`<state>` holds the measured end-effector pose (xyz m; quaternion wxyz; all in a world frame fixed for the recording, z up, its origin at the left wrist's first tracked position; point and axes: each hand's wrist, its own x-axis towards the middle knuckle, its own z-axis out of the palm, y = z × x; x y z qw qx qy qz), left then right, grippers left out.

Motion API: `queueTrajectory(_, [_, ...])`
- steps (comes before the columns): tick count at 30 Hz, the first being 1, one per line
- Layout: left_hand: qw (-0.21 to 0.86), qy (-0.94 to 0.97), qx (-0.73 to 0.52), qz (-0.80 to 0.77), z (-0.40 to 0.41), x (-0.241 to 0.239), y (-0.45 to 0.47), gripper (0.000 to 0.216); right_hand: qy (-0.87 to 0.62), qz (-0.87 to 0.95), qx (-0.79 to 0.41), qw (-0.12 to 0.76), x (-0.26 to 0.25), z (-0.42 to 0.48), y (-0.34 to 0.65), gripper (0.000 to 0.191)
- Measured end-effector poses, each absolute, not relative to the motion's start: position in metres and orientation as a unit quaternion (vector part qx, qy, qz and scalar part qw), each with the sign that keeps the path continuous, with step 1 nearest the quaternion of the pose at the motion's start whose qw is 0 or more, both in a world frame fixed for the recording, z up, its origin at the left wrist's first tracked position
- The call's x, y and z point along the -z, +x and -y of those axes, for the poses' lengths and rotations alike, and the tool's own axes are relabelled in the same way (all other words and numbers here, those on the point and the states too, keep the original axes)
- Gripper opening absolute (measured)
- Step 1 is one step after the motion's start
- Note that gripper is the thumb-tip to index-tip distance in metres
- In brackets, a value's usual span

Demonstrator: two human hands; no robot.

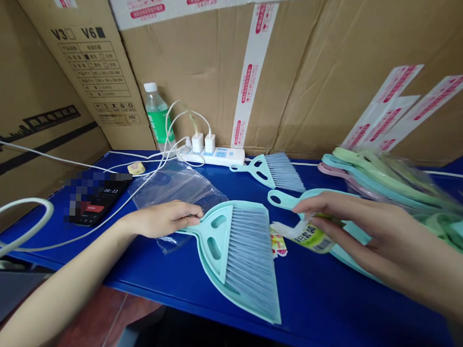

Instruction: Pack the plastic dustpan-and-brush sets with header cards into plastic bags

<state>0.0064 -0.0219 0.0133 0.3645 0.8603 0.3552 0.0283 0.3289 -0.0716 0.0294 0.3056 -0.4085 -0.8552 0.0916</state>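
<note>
My left hand (170,218) is closed round the handles of a mint-green dustpan (206,262) and a matching hand brush (251,251). The brush lies inside the pan with its grey-blue bristles toward the right. Pinched between the thumb and fingers of my right hand (352,225) is a printed card label (315,236), white and yellow-green with a barcode. Below that hand lies a second mint dustpan (282,198), partly covered by it. Another small brush (272,170) rests farther back. A small colourful card (278,243) shows beside the left-hand brush's bristles.
Plastic-wrapped dustpan sets (385,175) are piled at the right. A clear plastic bag (177,184) lies behind my left hand. Farther left are a phone (100,201) and loose white cables. A power strip (224,156) and bottle (157,114) stand against cardboard boxes (205,65).
</note>
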Motion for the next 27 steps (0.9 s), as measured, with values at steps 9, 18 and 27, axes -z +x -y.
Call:
queueTrajectory(9, [0.342,0.869,-0.035,-0.357,0.022,-0.010,0.007,0.021,-0.403,0.725,-0.415,0.375,-0.035,0.067,0.320,0.033])
queueTrajectory(18, [0.327,0.876,-0.036,-0.354,0.022,-0.010,0.007,0.022,-0.392,0.632,-0.556,0.372,-0.012,0.054,0.304,0.035])
queueTrajectory(27, [0.310,0.886,-0.031,-0.344,0.024,-0.010,0.007,0.024,-0.434,0.797,-0.224,0.355,0.010,0.055,0.282,0.011])
